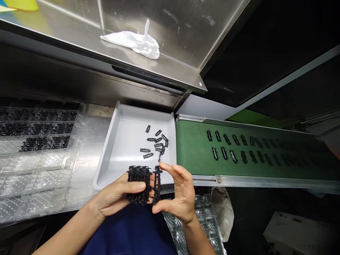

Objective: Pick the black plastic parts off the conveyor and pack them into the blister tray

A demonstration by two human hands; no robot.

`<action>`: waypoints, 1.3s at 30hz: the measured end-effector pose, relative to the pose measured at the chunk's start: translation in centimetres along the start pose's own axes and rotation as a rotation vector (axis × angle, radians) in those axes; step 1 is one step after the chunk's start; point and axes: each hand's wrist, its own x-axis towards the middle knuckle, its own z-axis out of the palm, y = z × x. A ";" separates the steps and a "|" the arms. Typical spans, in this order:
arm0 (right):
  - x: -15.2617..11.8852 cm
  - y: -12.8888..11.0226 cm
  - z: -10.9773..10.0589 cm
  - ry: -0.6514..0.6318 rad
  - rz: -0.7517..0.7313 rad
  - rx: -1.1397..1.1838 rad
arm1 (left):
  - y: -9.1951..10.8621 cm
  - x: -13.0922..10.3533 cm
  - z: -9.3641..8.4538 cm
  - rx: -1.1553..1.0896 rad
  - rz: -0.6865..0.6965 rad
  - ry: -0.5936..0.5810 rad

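Stainless surface (91,131) carries a white tray (127,134) with loose black slotted parts (158,145), beside a green conveyor belt (190,148). Left hand (113,193) grips a stack of like parts (138,175) at the tray's near edge, thumb across the front, fingers behind. Right hand (183,198) pinches a single part (157,184) end to end, just beside the stack. Step judged: stacking; adding this piece calls for matched alignment. Tray's left half offers open room; its raised walls and the overhanging steel shelf (79,44) limit movement.

Black parts (138,179), white tray (130,136), finely textured green belt (191,145), navy clothing (130,233), silvery shelf (87,40)
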 end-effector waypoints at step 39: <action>3.2 5.3 16.8 -0.827 0.878 0.765 | -1.8 -12.0 -6.9 0.519 0.740 0.624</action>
